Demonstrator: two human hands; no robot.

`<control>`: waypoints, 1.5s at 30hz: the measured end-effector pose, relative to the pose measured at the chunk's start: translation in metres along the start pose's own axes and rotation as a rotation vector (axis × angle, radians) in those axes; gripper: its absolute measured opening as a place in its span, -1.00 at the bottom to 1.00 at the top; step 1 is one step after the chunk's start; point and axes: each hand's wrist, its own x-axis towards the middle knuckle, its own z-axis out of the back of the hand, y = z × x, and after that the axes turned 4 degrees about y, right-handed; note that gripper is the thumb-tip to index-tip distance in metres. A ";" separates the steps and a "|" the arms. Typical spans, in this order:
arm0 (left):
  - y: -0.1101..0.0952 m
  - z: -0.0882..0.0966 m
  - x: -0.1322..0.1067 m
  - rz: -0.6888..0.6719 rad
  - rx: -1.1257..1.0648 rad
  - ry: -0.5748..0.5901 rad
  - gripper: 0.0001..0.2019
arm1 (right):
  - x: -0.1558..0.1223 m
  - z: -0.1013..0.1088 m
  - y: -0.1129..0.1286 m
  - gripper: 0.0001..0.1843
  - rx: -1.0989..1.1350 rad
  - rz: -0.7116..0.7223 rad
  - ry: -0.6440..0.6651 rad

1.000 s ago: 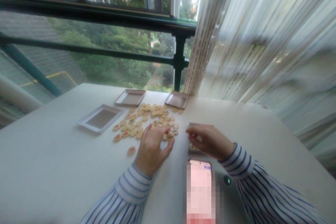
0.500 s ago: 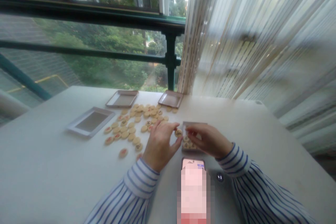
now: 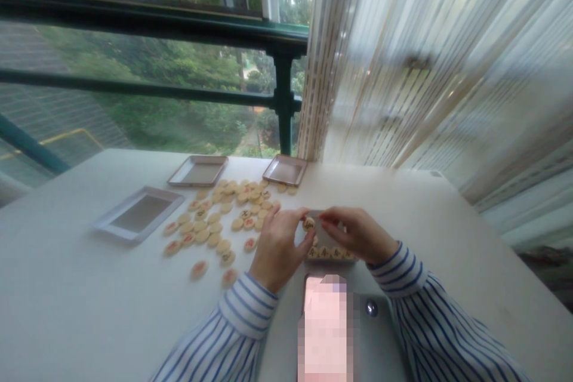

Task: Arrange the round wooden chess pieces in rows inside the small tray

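Note:
My left hand [image 3: 278, 245] pinches a round wooden Chinese chess piece [image 3: 308, 224] with a dark character between thumb and fingertips. That piece is over the left side of a small tray [image 3: 333, 261], where several pieces [image 3: 324, 252] stand in a row along the near side. My right hand [image 3: 364, 236] reaches over the tray from the right. Its thumb and forefinger come together close beside the held piece, and whatever is between them is hidden. Loose Chinese chess pieces [image 3: 201, 235], some with red or black characters showing, are spread left of my left hand.
A large shallow tray [image 3: 105, 224] lies on the left of the white table [image 3: 89, 298]. Two smaller trays [image 3: 197, 183] [image 3: 284, 182] are at the far edge. A phone [image 3: 324, 322] rests near me beside a grey object with a shiny round part [image 3: 371, 308]. Stringy curtains [image 3: 358, 71] hang behind.
Both hands stay over the tray, the held piece now further over its left side. More of the row inside shows. The view has shifted slightly, moving the loose pieces and trays leftward.

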 end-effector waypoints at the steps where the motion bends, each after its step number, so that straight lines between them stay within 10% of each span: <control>1: 0.001 -0.002 -0.001 0.002 -0.004 -0.014 -0.70 | 0.001 -0.001 -0.001 -0.80 0.008 -0.003 -0.001; 45: 0.003 -0.011 -0.020 0.027 -0.191 -0.016 -0.69 | 0.007 -0.011 -0.012 -0.79 0.311 -0.027 0.174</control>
